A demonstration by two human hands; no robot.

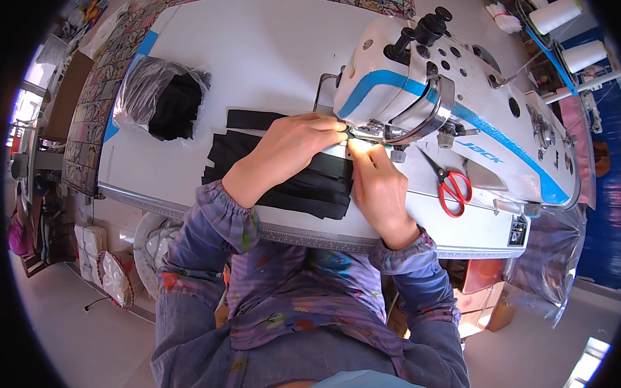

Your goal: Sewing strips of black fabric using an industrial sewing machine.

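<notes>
On the white table (260,55), both hands' fingertips (340,130) pinch black fabric strips (311,187)

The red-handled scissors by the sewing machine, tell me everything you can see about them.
The scissors have two red loop handles and slim, dark metal blades. They lie flat on the white bed of the sewing machine, under its arm, with the handles toward the person and the blades running up and to the left, seemingly closed. They sit to the right of the right hand, apart from it. Neither hand touches them.
</notes>
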